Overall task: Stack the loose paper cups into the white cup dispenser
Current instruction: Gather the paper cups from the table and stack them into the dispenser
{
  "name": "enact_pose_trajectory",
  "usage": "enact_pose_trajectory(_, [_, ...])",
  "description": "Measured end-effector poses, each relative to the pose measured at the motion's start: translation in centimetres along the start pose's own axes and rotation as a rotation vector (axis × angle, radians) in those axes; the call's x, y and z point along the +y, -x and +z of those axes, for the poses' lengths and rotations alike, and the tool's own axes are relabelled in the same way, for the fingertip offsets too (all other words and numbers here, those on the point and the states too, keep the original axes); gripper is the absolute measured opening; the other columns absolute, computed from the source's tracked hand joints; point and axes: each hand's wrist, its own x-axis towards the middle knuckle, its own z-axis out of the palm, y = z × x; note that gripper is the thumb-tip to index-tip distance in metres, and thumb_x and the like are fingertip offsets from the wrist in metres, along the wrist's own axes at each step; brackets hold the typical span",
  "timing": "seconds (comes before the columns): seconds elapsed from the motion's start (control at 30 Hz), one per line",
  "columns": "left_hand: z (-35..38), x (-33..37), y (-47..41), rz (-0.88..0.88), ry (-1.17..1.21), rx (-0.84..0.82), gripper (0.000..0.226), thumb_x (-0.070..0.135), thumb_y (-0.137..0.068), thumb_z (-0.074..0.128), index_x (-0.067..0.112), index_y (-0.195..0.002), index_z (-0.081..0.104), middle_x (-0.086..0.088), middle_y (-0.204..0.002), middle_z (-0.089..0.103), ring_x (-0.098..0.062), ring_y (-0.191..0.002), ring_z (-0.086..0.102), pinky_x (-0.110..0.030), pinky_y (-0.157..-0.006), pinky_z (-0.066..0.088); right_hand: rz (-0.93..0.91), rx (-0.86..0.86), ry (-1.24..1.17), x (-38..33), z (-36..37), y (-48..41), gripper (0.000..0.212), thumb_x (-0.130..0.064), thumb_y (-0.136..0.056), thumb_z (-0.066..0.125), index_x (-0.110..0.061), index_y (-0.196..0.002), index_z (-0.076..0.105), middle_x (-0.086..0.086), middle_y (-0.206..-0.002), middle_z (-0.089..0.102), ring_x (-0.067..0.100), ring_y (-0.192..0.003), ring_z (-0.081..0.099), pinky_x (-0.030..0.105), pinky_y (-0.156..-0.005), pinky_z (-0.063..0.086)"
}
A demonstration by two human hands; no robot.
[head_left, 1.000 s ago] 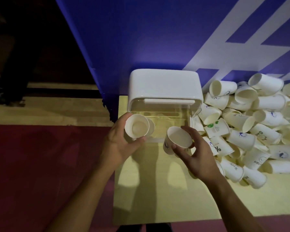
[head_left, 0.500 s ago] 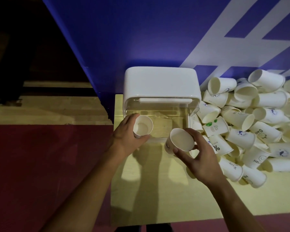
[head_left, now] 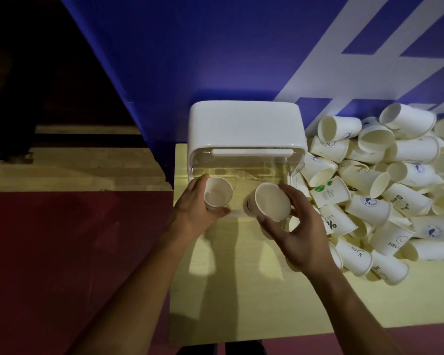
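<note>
Cups of thin paper like these should be feather-light and easy to crush, so each is best taken lightly round the wall, just under the stiffer rolled rim. The left hand (head_left: 192, 208) wraps one cup (head_left: 218, 193), mouth up, at the clear front of the white cup dispenser (head_left: 246, 124). The right hand (head_left: 300, 237) holds a tilted cup (head_left: 271, 202) just beside it, fingers curled round its wall. Both grips are full. The loose pile (head_left: 369, 180) lies on the counter (head_left: 241, 290), right of the dispenser.
</note>
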Motion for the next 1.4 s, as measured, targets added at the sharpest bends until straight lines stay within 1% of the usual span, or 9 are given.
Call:
enact_pose_trajectory(0.1, [-0.3,-1.0,1.1,0.033,0.083,0.073,0.088,0.037,-0.087,0.076,0.024,-0.159,0.026,-0.002,-0.160,0.037,-0.019,-0.144,0.039,-0.031,-0.112,0.036,-0.058,0.037,-0.064,-1.5,1.3,-1.1,0.054,-0.038,-0.080,0.086,-0.037,-0.125,0.056,-0.032,-0.120,0.061,-0.002,-0.113,0.059,0.014,-0.086,0.049])
enact_pose_trajectory(0.23, [-1.4,-1.9,2.6,0.064,0.287,0.199,0.054,0.035,-0.097,0.059,0.025,-0.149,0.047,0.000,-0.142,0.058,-0.015,-0.128,0.057,-0.038,-0.105,0.050,-0.088,0.005,-0.040,-2.0,4.2,-2.6,0.066,-0.047,-0.080,0.084,-0.023,-0.135,0.056,-0.013,-0.127,0.063,0.009,-0.117,0.060,0.026,-0.090,0.053])
enact_pose_trajectory(0.37, [-2.4,0.0,3.0,0.039,0.421,0.259,0.037,0.032,-0.105,0.051,0.022,-0.140,0.059,0.003,-0.125,0.067,-0.004,-0.115,0.062,-0.014,-0.093,0.049,-0.107,-0.056,-0.014,-1.7,6.8,-3.4,0.070,-0.051,-0.079,0.084,-0.023,-0.136,0.056,-0.014,-0.130,0.062,0.006,-0.119,0.058,0.031,-0.092,0.054])
enact_pose_trajectory(0.5, [-2.2,0.8,2.2,0.028,0.451,0.218,0.034,0.032,-0.106,0.047,0.025,-0.137,0.061,0.009,-0.133,0.064,0.000,-0.123,0.056,-0.015,-0.101,0.045,-0.125,-0.089,0.040,-0.8,8.4,-4.3,0.068,-0.048,-0.078,0.086,-0.023,-0.134,0.057,-0.012,-0.127,0.063,0.003,-0.114,0.059,0.024,-0.092,0.051])
enact_pose_trajectory(0.6, [-1.7,0.6,1.4,0.008,0.347,0.197,0.037,0.031,-0.107,0.045,0.024,-0.140,0.059,0.007,-0.135,0.063,-0.006,-0.123,0.057,-0.007,-0.094,0.041,-0.117,-0.112,0.097,-0.2,9.2,-4.7,0.070,-0.049,-0.079,0.085,-0.022,-0.136,0.057,-0.009,-0.128,0.063,0.005,-0.114,0.058,0.015,-0.092,0.046])
enact_pose_trajectory(0.8, [-0.4,-0.5,0.5,-0.035,0.224,0.122,0.038,0.024,-0.107,0.041,0.024,-0.141,0.057,0.000,-0.127,0.068,-0.012,-0.112,0.062,-0.015,-0.082,0.043,-0.086,-0.162,0.191,1.4,10.5,-5.1,0.085,-0.055,-0.077,0.083,-0.014,-0.145,0.052,0.001,-0.139,0.061,0.018,-0.125,0.057,0.031,-0.101,0.047])
enact_pose_trajectory(1.13, [-0.2,-0.8,0.7,-0.012,0.178,0.110,0.040,0.026,-0.106,0.046,0.026,-0.147,0.051,-0.002,-0.140,0.061,-0.017,-0.124,0.059,-0.025,-0.097,0.046,0.007,-0.201,0.196,1.8,10.4,-4.4,0.107,-0.068,-0.073,0.079,-0.022,-0.158,0.032,0.000,-0.153,0.050,0.019,-0.138,0.048,0.041,-0.108,0.048])
enact_pose_trajectory(1.3, [-1.0,1.4,3.6,0.205,0.131,0.323,0.037,0.023,-0.101,0.057,0.013,-0.137,0.058,-0.005,-0.134,0.062,-0.013,-0.120,0.057,-0.013,-0.091,0.040,0.003,-0.178,0.279,2.2,6.0,-1.2,0.089,-0.061,-0.082,0.075,-0.025,-0.155,0.039,-0.002,-0.154,0.049,0.016,-0.139,0.047,0.035,-0.111,0.044])
enact_pose_trajectory(1.4, [0.2,4.3,4.8,0.400,0.136,0.282,0.037,0.026,-0.097,0.059,0.016,-0.133,0.059,0.003,-0.131,0.061,-0.010,-0.116,0.058,-0.016,-0.090,0.047,0.104,-0.087,0.271,3.0,1.6,1.4,0.077,-0.054,-0.083,0.078,-0.028,-0.149,0.049,-0.007,-0.148,0.055,0.011,-0.135,0.051,0.026,-0.109,0.042])
